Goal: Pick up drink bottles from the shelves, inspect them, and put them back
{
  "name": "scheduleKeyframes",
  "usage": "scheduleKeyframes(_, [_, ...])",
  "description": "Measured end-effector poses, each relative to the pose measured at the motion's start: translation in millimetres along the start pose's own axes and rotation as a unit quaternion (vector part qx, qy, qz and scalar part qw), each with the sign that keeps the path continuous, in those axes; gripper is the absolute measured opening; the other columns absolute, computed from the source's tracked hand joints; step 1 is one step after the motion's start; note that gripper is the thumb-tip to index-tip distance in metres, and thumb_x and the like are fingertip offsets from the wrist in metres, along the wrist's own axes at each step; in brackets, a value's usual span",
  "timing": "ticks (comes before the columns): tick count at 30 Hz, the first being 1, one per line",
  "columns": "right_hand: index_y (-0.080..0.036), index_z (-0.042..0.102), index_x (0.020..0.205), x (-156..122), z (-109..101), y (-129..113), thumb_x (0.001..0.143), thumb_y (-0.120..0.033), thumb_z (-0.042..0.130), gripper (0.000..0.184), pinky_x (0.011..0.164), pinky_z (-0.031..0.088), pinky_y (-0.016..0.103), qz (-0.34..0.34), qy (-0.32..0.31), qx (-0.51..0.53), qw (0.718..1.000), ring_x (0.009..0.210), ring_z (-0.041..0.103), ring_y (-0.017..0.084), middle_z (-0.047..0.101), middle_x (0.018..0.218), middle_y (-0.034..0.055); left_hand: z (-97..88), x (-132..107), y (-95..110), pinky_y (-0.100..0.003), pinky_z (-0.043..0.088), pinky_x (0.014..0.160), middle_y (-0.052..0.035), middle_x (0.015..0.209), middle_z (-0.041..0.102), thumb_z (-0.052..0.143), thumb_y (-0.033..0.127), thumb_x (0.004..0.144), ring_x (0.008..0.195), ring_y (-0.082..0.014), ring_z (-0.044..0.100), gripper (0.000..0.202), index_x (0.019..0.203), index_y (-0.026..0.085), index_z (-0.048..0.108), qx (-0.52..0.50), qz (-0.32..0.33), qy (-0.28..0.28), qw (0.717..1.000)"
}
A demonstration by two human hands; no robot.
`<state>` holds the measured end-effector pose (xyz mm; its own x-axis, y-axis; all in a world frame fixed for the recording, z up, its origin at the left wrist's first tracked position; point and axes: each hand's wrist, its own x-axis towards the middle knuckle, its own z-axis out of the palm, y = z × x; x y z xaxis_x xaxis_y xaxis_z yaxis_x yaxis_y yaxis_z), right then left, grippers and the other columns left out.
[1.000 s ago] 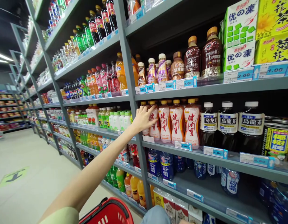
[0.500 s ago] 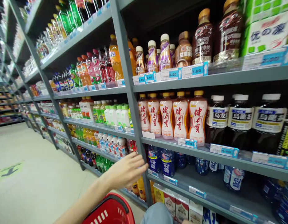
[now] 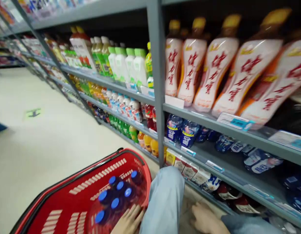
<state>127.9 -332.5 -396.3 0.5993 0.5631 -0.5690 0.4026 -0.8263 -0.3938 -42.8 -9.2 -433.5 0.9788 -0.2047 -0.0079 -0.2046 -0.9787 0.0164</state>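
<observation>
My left hand (image 3: 129,221) is at the bottom edge of the view, beside my knee. Its fingers are stretched out over the near side of a red shopping basket (image 3: 55,191), close to several dark bottles with blue caps (image 3: 115,203) standing inside. Whether it touches the basket or a bottle, I cannot tell. On the other side of my knee, my right hand (image 3: 205,218) hangs low in front of the bottom shelf. It is blurred and its fingers are partly hidden, with nothing visible in it.
Grey shelving (image 3: 156,81) runs along the right. White-labelled bottles with yellow caps (image 3: 217,65) stand above blue drink bottles (image 3: 189,133). Cartons (image 3: 190,170) line the bottom shelf. My bent knee (image 3: 165,198) lies between basket and shelf. A floor arrow (image 3: 33,113) marks the aisle.
My left hand has come down from in front of the shelf post to the basket. The view has tilted down, bringing the bottles in the basket and my right hand into sight.
</observation>
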Motion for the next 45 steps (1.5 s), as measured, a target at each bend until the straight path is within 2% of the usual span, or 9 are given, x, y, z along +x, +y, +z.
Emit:
scheduleKeyframes(3, [-0.012, 0.053, 0.143, -1, -8, -11, 0.091, -0.027, 0.052, 0.055, 0.104, 0.046, 0.043, -0.033, -0.026, -0.062, 0.997, 0.123, 0.061, 0.035, 0.066, 0.13, 0.0207, -6.3, -12, 32, -0.043, 0.049, 0.103, -0.0109, 0.137, 0.061, 0.046, 0.01, 0.084, 0.124, -0.0289, 0.058, 0.058, 0.139, 0.026, 0.055, -0.041, -0.11, -0.033, 0.993])
scheduleKeyframes(6, [-0.008, 0.051, 0.144, 6, -12, -15, 0.095, -0.028, 0.048, 0.053, 0.105, 0.044, 0.042, -0.053, -0.059, -0.089, 0.993, 0.125, 0.06, 0.034, 0.064, 0.133, 0.0221, -24.6, 8, 44, -0.039, 0.048, 0.103, -0.0115, 0.127, 0.063, 0.045, 0.014, 0.09, 0.118, -0.026, 0.057, 0.048, 0.137, 0.02, 0.053, -0.103, -0.138, -0.082, 0.982])
scheduleKeyframes(15, [-0.012, 0.066, 0.124, 17, -8, -17, 0.096, -0.027, 0.048, 0.037, 0.096, 0.048, 0.041, -0.089, -0.078, -0.103, 0.988, 0.117, 0.065, 0.035, 0.069, 0.124, 0.0199, -37.1, 38, 16, -0.037, 0.05, 0.082, -0.0114, 0.106, 0.066, 0.045, 0.039, 0.097, 0.091, -0.0252, 0.065, 0.029, 0.112, 0.02, 0.06, -0.112, -0.078, -0.148, 0.98])
scheduleKeyframes(18, [-0.009, 0.066, 0.123, 17, -11, -19, 0.097, -0.028, 0.045, 0.038, 0.095, 0.048, 0.042, -0.073, -0.08, -0.129, 0.986, 0.115, 0.066, 0.036, 0.069, 0.122, 0.022, -35.8, 37, 9, -0.035, 0.049, 0.074, -0.0085, 0.095, 0.069, 0.031, 0.049, 0.101, 0.082, -0.0234, 0.067, 0.042, 0.101, 0.02, 0.061, -0.114, -0.127, -0.14, 0.975])
scheduleKeyframes(22, [-0.008, 0.066, 0.124, 17, -10, -17, 0.097, -0.026, 0.045, 0.038, 0.096, 0.048, 0.042, -0.074, -0.08, -0.151, 0.982, 0.115, 0.066, 0.036, 0.069, 0.122, 0.0232, -19.2, 58, 2, -0.036, 0.048, 0.079, -0.0119, 0.103, 0.068, 0.022, 0.037, 0.104, 0.094, -0.0253, 0.067, 0.043, 0.11, 0.018, 0.059, -0.091, -0.241, -0.113, 0.96])
scheduleKeyframes(26, [-0.007, 0.065, 0.125, 18, -7, -18, 0.097, -0.024, 0.045, 0.039, 0.097, 0.047, 0.043, -0.093, -0.081, -0.143, 0.982, 0.117, 0.064, 0.037, 0.067, 0.125, 0.0227, 8.4, 101, -27, -0.046, 0.043, 0.097, -0.0212, 0.138, 0.053, 0.044, 0.032, 0.096, 0.124, -0.0338, 0.051, 0.045, 0.136, 0.013, 0.047, -0.06, -0.327, -0.09, 0.939])
scheduleKeyframes(30, [-0.01, 0.061, 0.133, 17, -9, -15, 0.096, -0.026, 0.047, 0.042, 0.095, 0.048, 0.04, -0.093, -0.071, -0.099, 0.988, 0.115, 0.066, 0.035, 0.069, 0.123, 0.0202, 22.8, 122, -84, -0.05, 0.044, 0.098, -0.0248, 0.137, 0.051, 0.049, 0.036, 0.095, 0.125, -0.0351, 0.049, 0.051, 0.139, 0.01, 0.045, -0.041, -0.401, -0.092, 0.91])
scheduleKeyframes(36, [-0.01, 0.056, 0.139, 12, -15, -4, 0.098, -0.029, 0.046, 0.047, 0.092, 0.049, 0.044, -0.059, -0.047, -0.115, 0.99, 0.111, 0.067, 0.037, 0.068, 0.124, 0.022, 24.9, 78, -154, -0.048, 0.052, 0.095, -0.0125, 0.132, 0.056, 0.055, 0.043, 0.097, 0.116, -0.0259, 0.059, 0.044, 0.132, 0.017, 0.054, -0.025, -0.468, -0.124, 0.874])
scheduleKeyframes(45, [-0.01, 0.06, 0.132, 11, -19, -12, 0.098, -0.03, 0.046, 0.042, 0.089, 0.05, 0.043, -0.076, -0.057, -0.09, 0.991, 0.109, 0.068, 0.036, 0.07, 0.119, 0.0213, 58.8, 59, -179, -0.044, 0.055, 0.088, -0.0124, 0.128, 0.059, 0.057, 0.042, 0.096, 0.107, -0.0237, 0.063, 0.047, 0.135, 0.017, 0.051, -0.067, -0.507, -0.242, 0.825])
